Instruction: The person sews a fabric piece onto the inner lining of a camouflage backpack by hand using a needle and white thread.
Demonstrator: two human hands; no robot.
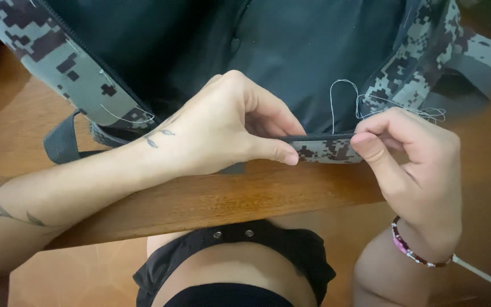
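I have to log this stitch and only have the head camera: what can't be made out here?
- Needle: none visible; the right hand fingertips would hide it, or it is too small.
- Seam under each grip: the left hand thumb and the right fingers cover the ends of the camouflage bag edge.
- White thread: its ends are too fine to follow.
- Bag: cut off by the top edge.

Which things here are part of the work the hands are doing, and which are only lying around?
In use:
- left hand, pinching the bag edge
- right hand, pinching the same edge
- white thread, looping up from the edge
- camouflage bag

Lying about:
- wooden table, under the bag
- grey strap, hanging loose
- bead bracelet on the right wrist
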